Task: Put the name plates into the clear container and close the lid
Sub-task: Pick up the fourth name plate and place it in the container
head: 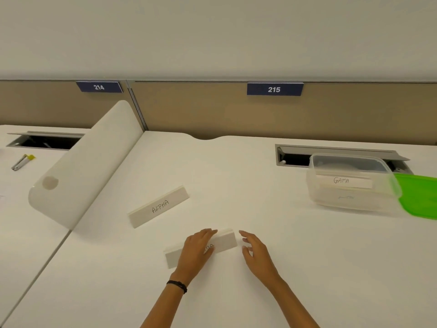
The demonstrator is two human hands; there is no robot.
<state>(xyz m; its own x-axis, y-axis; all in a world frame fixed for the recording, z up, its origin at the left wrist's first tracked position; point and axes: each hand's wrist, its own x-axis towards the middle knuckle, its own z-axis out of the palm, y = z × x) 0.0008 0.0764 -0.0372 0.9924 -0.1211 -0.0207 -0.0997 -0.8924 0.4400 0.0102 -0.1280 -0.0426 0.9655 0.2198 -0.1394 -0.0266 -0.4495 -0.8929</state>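
Note:
A white folded name plate [225, 241] lies on the desk near me; my left hand [197, 249] rests over its middle, fingers curled on its top edge and hiding most of the writing. My right hand [254, 248] hovers just right of its end, fingers apart, holding nothing. A second plate marked ALPHA [159, 206] stands further back to the left. The clear container [350, 183] sits open at the back right with a plate marked GAMA [343, 181] inside. Its green lid [419, 197] lies beside it on the right.
A white curved divider [87, 162] separates this desk from the left one. A cable slot [293, 157] opens behind the container, another slot [45, 140] at far left. A small clip with a yellow tag [22, 160] lies on the left desk.

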